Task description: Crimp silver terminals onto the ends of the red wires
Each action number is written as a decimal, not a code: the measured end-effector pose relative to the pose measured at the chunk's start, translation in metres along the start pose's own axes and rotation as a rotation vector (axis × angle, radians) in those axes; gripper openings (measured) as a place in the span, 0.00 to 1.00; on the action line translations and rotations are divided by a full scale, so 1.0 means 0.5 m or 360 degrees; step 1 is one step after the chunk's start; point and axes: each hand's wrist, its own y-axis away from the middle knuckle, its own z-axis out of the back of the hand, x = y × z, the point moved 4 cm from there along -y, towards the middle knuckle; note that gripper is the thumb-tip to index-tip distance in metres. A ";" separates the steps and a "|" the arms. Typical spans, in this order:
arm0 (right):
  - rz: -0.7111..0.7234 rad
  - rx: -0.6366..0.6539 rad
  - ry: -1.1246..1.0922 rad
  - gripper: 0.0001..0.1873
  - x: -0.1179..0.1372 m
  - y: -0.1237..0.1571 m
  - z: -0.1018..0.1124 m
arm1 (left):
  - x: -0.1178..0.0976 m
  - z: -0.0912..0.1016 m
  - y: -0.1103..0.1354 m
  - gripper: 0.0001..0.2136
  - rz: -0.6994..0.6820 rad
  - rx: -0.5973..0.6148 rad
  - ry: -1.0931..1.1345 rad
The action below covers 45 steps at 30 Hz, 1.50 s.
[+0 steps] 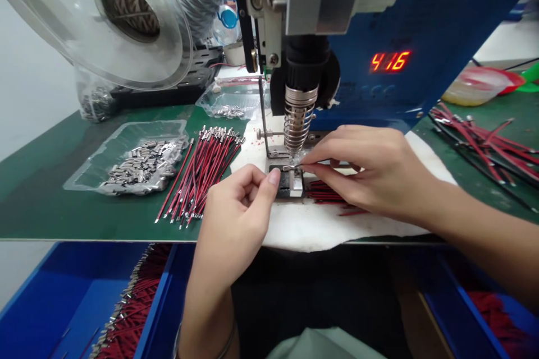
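My right hand (pixel 370 171) pinches a short wire with a metal terminal (pixel 291 167) and holds its tip over the small metal fixture (pixel 291 184) under the heater nozzle (pixel 298 118). My left hand (pixel 238 207) is curled, its thumb tip resting against the fixture's left side. More red and black wires (pixel 326 193) lie beneath my right hand on the white cloth (pixel 303 227). A bundle of red and black wires with metal ends (pixel 200 174) lies just left of the fixture.
A clear bag of small metal sleeves (pixel 138 162) sits on the green table (pixel 37 190) at left. The blue machine shows 416 (pixel 389 61). A transparent reel (pixel 122 17) hangs upper left. More wires (pixel 484 146) lie at right. Blue bins (pixel 76 297) hold wires below the table.
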 end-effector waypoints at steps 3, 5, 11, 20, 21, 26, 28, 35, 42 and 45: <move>-0.0031 0.0003 -0.0021 0.08 0.001 -0.001 0.003 | -0.003 0.013 0.012 0.16 -0.0038 -0.0036 -0.0016; -0.0040 -0.0006 -0.0038 0.09 0.002 -0.002 0.005 | -0.009 0.022 0.023 0.16 -0.0069 -0.0076 -0.0066; 0.0011 -0.0066 -0.0052 0.09 0.011 -0.002 0.011 | -0.028 0.022 0.047 0.17 -0.0033 -0.0159 -0.0090; 0.0011 -0.0143 -0.0103 0.11 0.026 -0.002 0.018 | 0.013 0.007 0.023 0.18 0.0059 0.0198 0.0054; 0.0010 -0.0143 -0.0115 0.11 0.026 -0.002 0.018 | 0.014 0.008 0.026 0.18 0.0066 0.0203 0.0065; 0.0046 -0.0180 -0.0134 0.09 0.026 0.000 0.020 | 0.012 0.010 0.034 0.17 0.0074 0.0137 0.0098; 0.0105 -0.0210 -0.0155 0.08 0.026 0.001 0.021 | 0.012 0.009 0.034 0.17 0.0047 0.0141 0.0097; 0.0092 -0.0201 -0.0209 0.09 0.026 -0.001 0.020 | 0.012 0.010 0.034 0.19 0.0015 0.0101 0.0082; 0.0074 -0.0165 -0.0309 0.08 0.027 -0.001 0.023 | 0.007 0.003 0.034 0.19 0.0019 0.0088 0.0065; 0.0098 -0.0177 -0.0331 0.07 0.026 -0.001 0.022 | 0.007 0.005 0.033 0.18 0.0015 0.0071 0.0036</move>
